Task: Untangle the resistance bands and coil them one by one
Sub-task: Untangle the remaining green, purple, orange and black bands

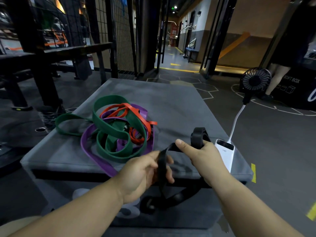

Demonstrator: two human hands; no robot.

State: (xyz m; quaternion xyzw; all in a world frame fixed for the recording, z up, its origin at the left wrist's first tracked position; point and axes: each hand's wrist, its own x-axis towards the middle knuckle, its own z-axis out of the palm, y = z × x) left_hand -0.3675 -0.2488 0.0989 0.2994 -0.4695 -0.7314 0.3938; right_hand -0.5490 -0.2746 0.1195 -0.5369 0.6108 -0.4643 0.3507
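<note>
A tangle of bands lies on the grey padded box: a wide green band, a red band and a purple band looped through each other. I hold a black band above the box's near edge. My left hand grips its hanging strand, which drops below the box edge. My right hand pinches the band's upper part, with a partly coiled black loop sticking up behind the fingers.
A white power bank lies on the box's right edge, cabled to a small black fan on the floor. A person's legs stand at far right. Black benches and a wire rack fill the left.
</note>
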